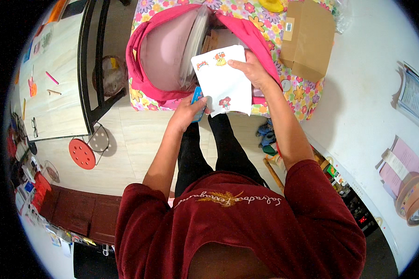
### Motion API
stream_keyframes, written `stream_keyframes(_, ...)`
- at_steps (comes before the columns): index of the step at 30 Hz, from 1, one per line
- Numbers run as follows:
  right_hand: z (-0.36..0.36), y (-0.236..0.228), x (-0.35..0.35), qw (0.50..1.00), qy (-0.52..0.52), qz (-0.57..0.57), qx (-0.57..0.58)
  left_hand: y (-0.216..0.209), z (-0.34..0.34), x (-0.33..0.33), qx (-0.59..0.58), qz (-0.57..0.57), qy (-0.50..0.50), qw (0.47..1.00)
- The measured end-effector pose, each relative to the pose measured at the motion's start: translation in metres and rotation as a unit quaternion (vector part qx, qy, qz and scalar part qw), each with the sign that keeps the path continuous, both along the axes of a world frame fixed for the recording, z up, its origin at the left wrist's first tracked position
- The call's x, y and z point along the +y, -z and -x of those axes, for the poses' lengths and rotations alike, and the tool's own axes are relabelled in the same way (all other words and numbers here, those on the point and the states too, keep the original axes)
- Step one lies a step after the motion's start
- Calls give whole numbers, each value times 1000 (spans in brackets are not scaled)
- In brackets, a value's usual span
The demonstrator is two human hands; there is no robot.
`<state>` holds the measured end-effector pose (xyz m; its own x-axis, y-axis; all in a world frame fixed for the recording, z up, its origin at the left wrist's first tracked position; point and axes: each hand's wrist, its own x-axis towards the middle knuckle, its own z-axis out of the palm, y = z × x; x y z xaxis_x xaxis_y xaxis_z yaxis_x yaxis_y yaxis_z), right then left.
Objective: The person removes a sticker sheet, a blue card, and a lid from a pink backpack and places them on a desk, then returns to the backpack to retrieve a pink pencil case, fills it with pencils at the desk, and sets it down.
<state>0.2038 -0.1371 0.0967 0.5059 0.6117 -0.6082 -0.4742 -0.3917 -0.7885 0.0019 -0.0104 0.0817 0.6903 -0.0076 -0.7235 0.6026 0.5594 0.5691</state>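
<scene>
My right hand (249, 69) grips a white sheet of stickers (221, 83) by its upper right side, thumb on top. A few small coloured cartoon figures show on the sheet, and its lower edge looks uneven. My left hand (188, 111) is closed on a small blue card or flat packet (199, 103), just beside the sheet's lower left corner. Both hands are over the front of an unzipped pink backpack (146, 88). Inside it stand clear plastic folders or sleeves (194, 42), partly hidden by the sheet, and something brown behind them.
The backpack rests on a flower-patterned cloth (299, 95). An opened cardboard box (309, 42) lies to its right. At left stands a table (56, 107) with pens and glasses (34, 127); a red round stool (82, 154) is below it. A white wall is on the right.
</scene>
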Motion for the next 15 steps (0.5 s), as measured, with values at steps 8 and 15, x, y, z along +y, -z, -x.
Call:
stream_keyframes(8, -3, 17, -6, 999, 18, -15, 38, 17, -2, -2, -1, -38, 48, 998)
stream_keyframes(15, -8, 26, -15, 988, 73, -22, 132, 16, -7, -10, -18, -64, 34, 997)
